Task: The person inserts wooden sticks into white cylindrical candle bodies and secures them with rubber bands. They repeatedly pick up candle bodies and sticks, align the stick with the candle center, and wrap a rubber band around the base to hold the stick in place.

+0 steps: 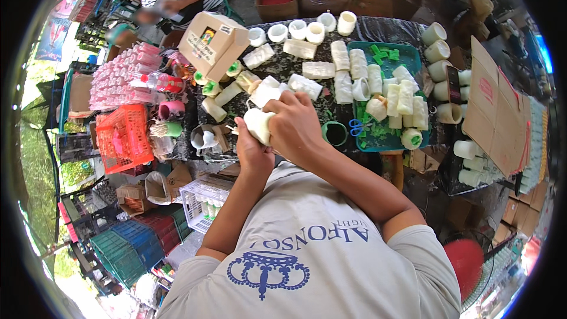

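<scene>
Head view: a white cylindrical roll (258, 125) is held between both hands above the near edge of the table (322, 65), which is covered in dark sheeting. The right hand (293, 124) is wrapped over the roll from the right and above, its fingers curled shut across the top, so the grip there is closed on the roll. The left hand (251, 152) is pressed against the roll from below and the left; its fingers are hidden behind the roll, so how far that grip is closed cannot be told, though contact is plain. The roll's long axis is tilted, running from the upper left down toward the lower right, with its rounded end showing at the left between the two hands. Of the two, the right hand lies over more of the roll.

Just beyond the hands, more white rolls (307, 85) are laid flat on the table, near but apart from the held one. To the right, a green ring of tape (335, 133) and blue-handled scissors (356, 125) are seen beside a teal tray (413, 56) filled with upright rolls. An orange basket (123, 137) stands well apart at the left.
</scene>
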`<action>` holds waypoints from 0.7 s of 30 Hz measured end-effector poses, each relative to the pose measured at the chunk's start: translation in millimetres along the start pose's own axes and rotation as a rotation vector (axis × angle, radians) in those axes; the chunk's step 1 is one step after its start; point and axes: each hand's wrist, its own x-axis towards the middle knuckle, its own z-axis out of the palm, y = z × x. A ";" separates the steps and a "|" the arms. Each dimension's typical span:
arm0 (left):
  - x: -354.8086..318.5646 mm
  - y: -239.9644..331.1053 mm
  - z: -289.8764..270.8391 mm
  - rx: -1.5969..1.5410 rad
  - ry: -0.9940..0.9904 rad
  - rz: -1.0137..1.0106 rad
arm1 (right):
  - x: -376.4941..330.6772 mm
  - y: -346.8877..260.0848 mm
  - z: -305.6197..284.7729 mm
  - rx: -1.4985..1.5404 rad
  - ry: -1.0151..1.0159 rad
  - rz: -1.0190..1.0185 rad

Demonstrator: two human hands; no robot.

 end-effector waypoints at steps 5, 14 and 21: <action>-15.9 4.1 29.9 0.065 0.157 -0.035 | -3.3 10.2 9.3 -0.050 0.061 -0.005; -11.9 20.6 40.5 0.164 -0.082 0.255 | -24.3 31.8 4.7 0.110 0.373 -0.144; -25.2 13.0 67.6 0.188 -0.272 0.436 | -52.3 48.5 12.0 0.164 0.626 -0.226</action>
